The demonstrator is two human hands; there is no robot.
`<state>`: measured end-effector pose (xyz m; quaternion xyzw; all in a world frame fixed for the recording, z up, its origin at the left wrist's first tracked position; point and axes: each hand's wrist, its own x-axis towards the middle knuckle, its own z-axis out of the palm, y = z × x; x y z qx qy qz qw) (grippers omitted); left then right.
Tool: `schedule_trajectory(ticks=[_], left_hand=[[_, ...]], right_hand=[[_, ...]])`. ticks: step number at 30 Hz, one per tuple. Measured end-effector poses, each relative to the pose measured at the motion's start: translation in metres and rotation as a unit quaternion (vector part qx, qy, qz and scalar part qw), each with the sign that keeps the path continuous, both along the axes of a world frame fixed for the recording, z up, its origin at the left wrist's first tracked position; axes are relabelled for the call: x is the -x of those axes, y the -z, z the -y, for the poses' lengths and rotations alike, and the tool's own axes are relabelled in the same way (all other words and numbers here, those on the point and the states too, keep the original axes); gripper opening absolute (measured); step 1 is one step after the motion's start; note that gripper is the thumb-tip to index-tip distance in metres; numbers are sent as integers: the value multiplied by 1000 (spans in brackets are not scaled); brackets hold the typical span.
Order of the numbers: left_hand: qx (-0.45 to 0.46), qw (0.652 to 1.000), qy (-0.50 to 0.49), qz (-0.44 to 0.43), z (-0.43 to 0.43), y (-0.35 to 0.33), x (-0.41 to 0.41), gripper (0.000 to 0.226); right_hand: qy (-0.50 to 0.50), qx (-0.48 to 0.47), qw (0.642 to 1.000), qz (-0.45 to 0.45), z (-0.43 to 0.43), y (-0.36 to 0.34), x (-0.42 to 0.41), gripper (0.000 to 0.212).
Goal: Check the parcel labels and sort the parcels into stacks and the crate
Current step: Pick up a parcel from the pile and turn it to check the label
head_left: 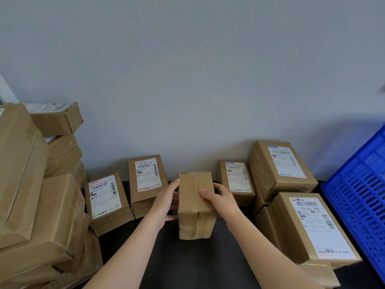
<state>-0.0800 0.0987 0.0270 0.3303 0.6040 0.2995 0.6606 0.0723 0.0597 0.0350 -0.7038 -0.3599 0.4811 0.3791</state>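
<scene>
- The dark table (pixel 166 268) runs in front of me to the wall.
- A big heap of brown parcels (pixel 41 205) fills its left end, nearer my left arm.
- The blue crate (pixel 358 205) stands at the far right, on my right arm's side.
- Two labelled stacks (pixel 281 163) (pixel 312 230) sit just left of the crate.
- Three single labelled parcels (pixel 104 201) (pixel 145 178) (pixel 236 180) lie along the back, labels up.
- The parcel in hand (pixel 195 205) is dead centre between both arms. Its long axis points away from me toward the wall, and its near end dips down. Only a taped seam shows on top, with no label.
- My left hand (pixel 164 203) clasps its left side and my right hand (pixel 220 201) clasps the right, thumb on top.
- I reckon the label is on a hidden face, so the next move is a roll about that long axis, both hands sharing equally.
</scene>
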Motion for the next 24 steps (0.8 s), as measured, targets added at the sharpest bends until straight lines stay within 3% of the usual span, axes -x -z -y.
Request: schedule_trajectory(ticks=[4, 7, 11, 13, 18, 24], left_hand=[[-7, 1000, -4, 2, 3, -3, -1, 46], [-6, 1000, -4, 6, 4, -5, 2, 42], [-23, 999, -40, 18, 3, -6, 3, 39], [-33, 998, -52, 17, 3, -5, 5, 35], [-29, 999, -42, 11, 0, -2, 8, 19], [-72, 996, 11, -44, -2, 7, 9, 33]], right_hand=[[-2, -9, 1000, 9, 0, -2, 1, 70], [20, -54, 995, 87, 1, -6, 6, 79], [9, -120, 975, 186, 5, -7, 18, 63], [-13, -101, 967, 233, 5, -10, 26, 67], [-108, 18, 913, 393, -3, -25, 40, 109], [-144, 48, 907, 392, -6, -35, 30, 93]])
